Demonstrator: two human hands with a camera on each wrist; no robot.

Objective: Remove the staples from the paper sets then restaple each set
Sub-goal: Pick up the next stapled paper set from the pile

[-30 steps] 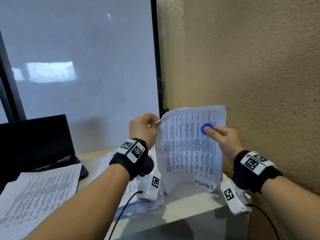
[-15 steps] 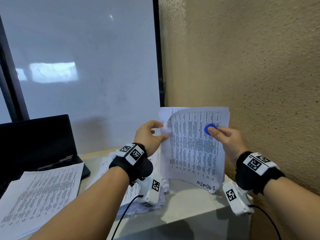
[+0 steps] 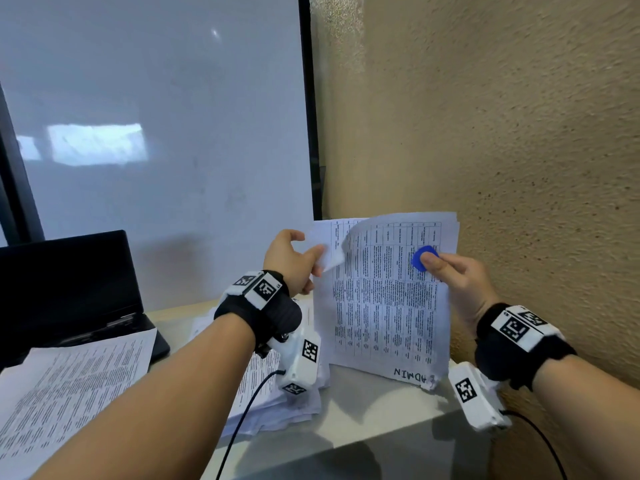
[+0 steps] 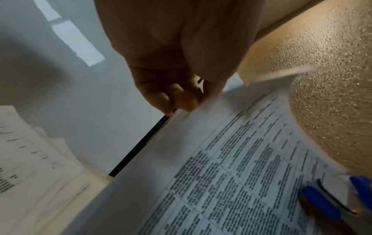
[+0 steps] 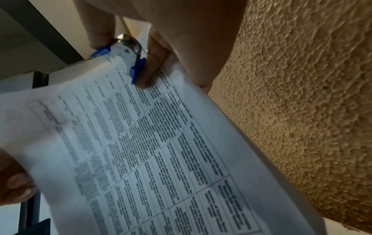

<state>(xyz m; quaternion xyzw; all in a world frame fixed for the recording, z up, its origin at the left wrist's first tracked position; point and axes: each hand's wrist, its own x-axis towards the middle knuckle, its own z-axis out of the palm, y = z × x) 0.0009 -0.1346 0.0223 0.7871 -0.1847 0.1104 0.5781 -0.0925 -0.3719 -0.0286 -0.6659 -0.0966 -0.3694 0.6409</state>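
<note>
The paper set (image 3: 388,299) stands up on the table (image 3: 363,420), thin and floppy. The left hand (image 3: 291,261) pinches its top corner; the right hand (image 3: 453,275) grips the blue staple remover (image 3: 423,257) against it. Hold near corners; it tears easily

Both forearms raised; left hand (image 3: 292,259) pinching with thumb and fingers, right hand (image 3: 453,275) pinching, thumb forward.

Head view: from above and behind both forearms, facing the wall. Wrist views: close, looking up along each hand (image 4: 177,66) (image 5: 161,31). All three share the printed paper set (image 3: 384,299) and blue staple remover (image 3: 424,258).
</note>
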